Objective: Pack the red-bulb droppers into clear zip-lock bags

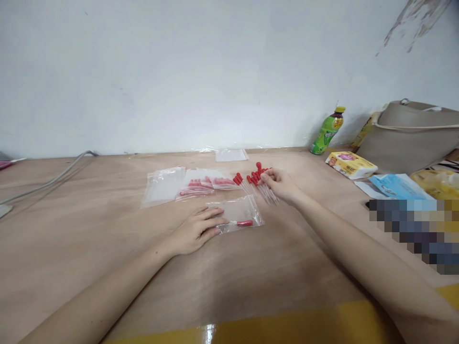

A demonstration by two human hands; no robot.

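Observation:
My left hand (195,229) lies with fingers spread on the left part of a clear zip bag (234,210). Inside that bag is one dropper with a red bulb (245,223). Over a loose pile of droppers (255,179), with red bulbs and thin clear tubes, my right hand (278,184) has its thumb and fingertips closed around a red-bulbed dropper (262,177). Behind the left hand, two filled bags (195,185) hold several red-bulbed droppers. A flat bag (163,186) lies left of them.
Near the wall lies another flat bag (231,155). To the right stand a green drink bottle (328,131), a yellow tissue pack (350,165), a grey handbag (416,138) and a blue packet (399,186). A grey cable (59,177) crosses the table at left.

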